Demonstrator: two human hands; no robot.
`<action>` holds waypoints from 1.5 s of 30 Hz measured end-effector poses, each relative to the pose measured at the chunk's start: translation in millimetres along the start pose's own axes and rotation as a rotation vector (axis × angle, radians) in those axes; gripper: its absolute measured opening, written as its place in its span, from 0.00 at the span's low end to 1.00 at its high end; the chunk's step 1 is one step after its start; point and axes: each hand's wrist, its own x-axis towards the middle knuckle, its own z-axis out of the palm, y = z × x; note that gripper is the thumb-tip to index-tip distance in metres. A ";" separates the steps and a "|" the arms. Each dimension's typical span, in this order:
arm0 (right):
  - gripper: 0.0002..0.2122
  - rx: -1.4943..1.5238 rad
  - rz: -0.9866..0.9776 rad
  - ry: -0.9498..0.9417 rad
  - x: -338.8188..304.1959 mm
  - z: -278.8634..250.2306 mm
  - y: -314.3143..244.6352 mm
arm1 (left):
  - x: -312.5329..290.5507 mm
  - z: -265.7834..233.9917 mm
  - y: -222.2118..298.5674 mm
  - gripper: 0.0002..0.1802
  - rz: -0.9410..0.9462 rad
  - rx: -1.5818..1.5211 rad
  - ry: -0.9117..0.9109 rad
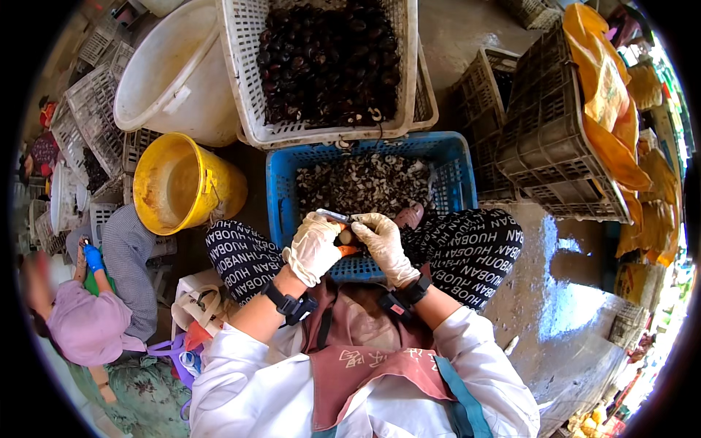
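Observation:
Both my hands wear whitish gloves and meet over the near part of a blue plastic crate. My left hand is closed, with bright orange bits and a short flat grey edge showing by its fingers. My right hand is closed too, its fingertips drawn together against the left. Between them shows a small pale, round piece, partly covered by the fingers; its kind is unclear. Broken dark and white shells fill the blue crate's bottom. Beyond it, a white crate holds many dark shellfish.
A yellow bucket and a large whitish tub stand at the left. Stacked dark crates with orange sacking rise at the right. Another person sits at the left, wearing a blue glove. The floor is wet at right.

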 end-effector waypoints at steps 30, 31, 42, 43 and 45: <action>0.11 -0.706 -0.192 -0.002 -21.6 -41.3 -25.3 | -16.5 0.0 -32.5 0.22 -0.271 -0.786 -0.225; 0.11 -0.645 -0.178 0.043 -19.9 -36.4 -23.1 | -18.4 11.1 -31.7 0.21 -0.386 -0.947 -0.135; 0.09 -0.162 -0.052 0.074 2.7 -27.8 -6.7 | -12.7 37.0 -24.1 0.24 -0.314 -1.063 0.066; 0.08 -0.087 -0.022 0.019 -6.2 -23.9 -7.7 | -10.1 30.8 -20.1 0.24 -0.289 -0.957 0.060; 0.08 -0.364 -0.251 -0.062 -16.2 -17.4 -1.8 | -11.5 30.0 -19.0 0.23 -0.245 -1.009 0.057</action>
